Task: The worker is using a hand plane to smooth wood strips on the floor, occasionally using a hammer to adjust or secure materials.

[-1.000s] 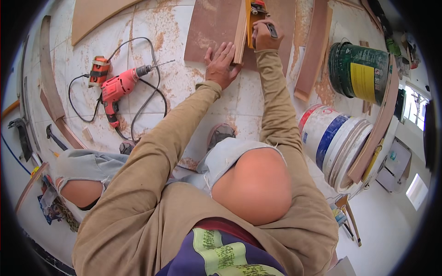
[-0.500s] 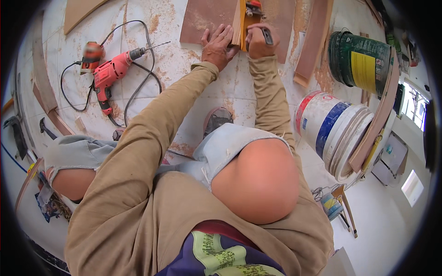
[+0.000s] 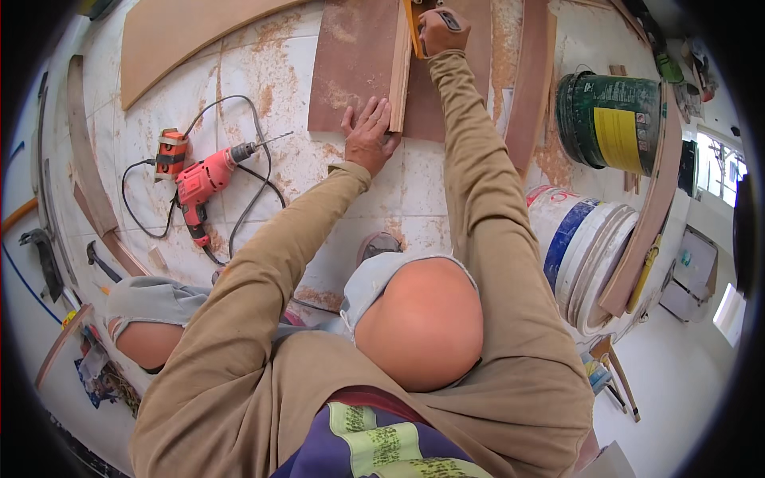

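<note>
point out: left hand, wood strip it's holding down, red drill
left hand (image 3: 368, 137), head view, on the back of the hand.
wood strip (image 3: 400, 72), head view, mid-length of the pale strip.
red drill (image 3: 205, 182), head view, on the red motor body.

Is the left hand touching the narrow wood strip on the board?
Touching. The head view shows the left hand pressed flat, fingertips against the wood strip lying on the board.

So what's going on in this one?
A person crouches over a dusty tiled floor, working on a brown wooden board. The left hand presses flat on the board beside a thin wood strip standing on edge. The right hand grips a tool at the strip's far end, mostly cut off. A red corded drill lies unused to the left.
</note>
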`<state>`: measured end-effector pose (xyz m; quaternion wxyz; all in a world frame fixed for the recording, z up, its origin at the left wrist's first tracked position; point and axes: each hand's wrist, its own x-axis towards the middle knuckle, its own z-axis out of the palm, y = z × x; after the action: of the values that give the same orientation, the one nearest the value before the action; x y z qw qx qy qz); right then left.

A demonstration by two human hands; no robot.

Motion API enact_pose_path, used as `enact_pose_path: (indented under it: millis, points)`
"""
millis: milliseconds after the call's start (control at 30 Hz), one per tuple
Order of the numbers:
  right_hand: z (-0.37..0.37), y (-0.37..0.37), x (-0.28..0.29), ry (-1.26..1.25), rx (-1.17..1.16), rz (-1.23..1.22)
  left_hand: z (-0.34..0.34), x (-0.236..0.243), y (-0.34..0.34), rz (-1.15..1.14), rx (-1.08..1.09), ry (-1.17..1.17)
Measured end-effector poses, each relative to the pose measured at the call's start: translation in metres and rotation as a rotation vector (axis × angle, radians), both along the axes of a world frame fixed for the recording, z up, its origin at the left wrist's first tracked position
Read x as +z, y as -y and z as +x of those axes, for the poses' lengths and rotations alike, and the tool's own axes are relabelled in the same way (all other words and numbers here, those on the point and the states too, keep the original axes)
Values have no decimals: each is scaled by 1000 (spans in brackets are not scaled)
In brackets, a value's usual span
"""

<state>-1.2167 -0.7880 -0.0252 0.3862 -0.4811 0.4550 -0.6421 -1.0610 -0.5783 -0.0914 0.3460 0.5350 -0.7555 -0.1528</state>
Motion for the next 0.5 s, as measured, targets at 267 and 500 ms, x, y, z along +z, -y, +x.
enact_pose_path:
  millis: [267, 500]
  points:
    - [63, -228, 3, -134, 4, 316, 52, -9, -11, 111, 54, -12]
    - [78, -217, 18, -192, -30, 296, 61, -8, -16, 105, 29, 82]
